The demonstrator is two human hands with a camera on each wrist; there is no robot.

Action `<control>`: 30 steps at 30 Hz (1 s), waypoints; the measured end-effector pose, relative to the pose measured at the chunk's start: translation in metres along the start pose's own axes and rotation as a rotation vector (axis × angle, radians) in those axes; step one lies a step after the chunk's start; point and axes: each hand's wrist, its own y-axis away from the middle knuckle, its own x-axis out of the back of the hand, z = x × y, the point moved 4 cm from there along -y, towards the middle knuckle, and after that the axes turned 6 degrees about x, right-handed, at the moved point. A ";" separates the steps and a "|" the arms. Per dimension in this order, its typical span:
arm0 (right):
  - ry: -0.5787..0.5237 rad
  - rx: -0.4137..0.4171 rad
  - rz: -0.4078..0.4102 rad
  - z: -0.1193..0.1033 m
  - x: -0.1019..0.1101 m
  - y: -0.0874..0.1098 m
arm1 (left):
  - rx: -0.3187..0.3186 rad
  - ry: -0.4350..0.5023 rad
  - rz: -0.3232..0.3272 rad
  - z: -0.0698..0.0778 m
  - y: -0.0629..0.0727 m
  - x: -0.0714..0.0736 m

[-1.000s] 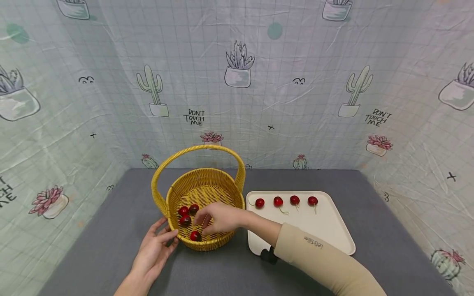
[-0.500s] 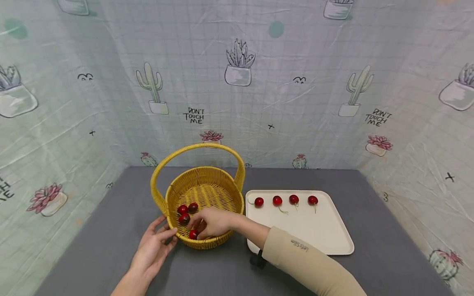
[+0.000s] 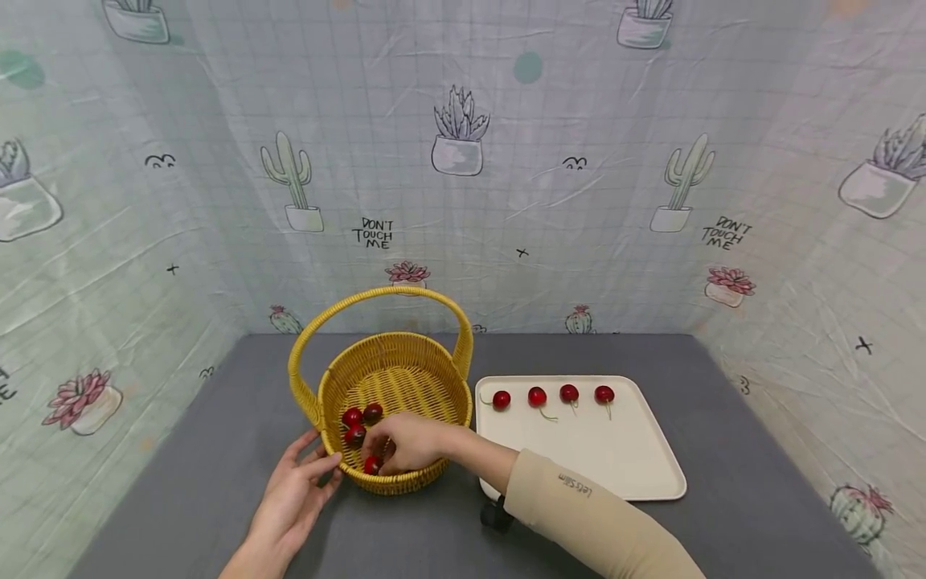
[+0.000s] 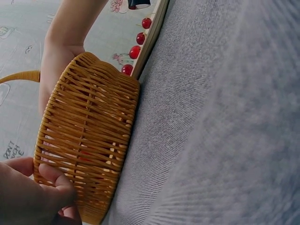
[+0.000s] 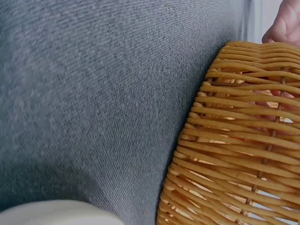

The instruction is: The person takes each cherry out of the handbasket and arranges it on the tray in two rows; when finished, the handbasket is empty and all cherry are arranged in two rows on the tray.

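A round yellow wicker basket (image 3: 391, 354) with a tall arched handle stands left of the middle of the table. My left hand (image 3: 292, 490) holds its near-left rim, thumb at the edge and fingers against the outer wall. Reaching over the right rim, my right hand (image 3: 412, 441) pinches a dark red cherry (image 3: 372, 465) low at the near side of the basket. Three more cherries (image 3: 354, 435) lie together by the left inner wall. In the left wrist view the woven wall (image 4: 89, 131) mostly hides the right fingers. The right wrist view also shows the basket's outside (image 5: 243, 126).
To the right lies a cream tray (image 3: 615, 458) with several stemmed cherries (image 3: 569, 394) in a row along its far side. The right forearm, in a beige sleeve (image 3: 579, 507), passes over the tray's near-left corner. A patterned curtain (image 3: 521, 161) encloses the grey table (image 3: 419, 539).
My right hand has moved left and down into the basket, and its finger and thumb have closed on the near cherry. My left hand has stayed at the rim.
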 end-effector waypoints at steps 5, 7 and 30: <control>-0.016 -0.011 0.031 0.000 0.004 0.004 | 0.003 0.002 0.013 -0.002 0.001 0.002; -0.034 -0.015 0.042 0.000 0.007 0.007 | 0.001 0.001 0.012 -0.002 0.001 0.003; -0.197 0.023 0.198 -0.013 0.043 0.057 | 0.015 0.003 0.002 0.001 0.001 0.000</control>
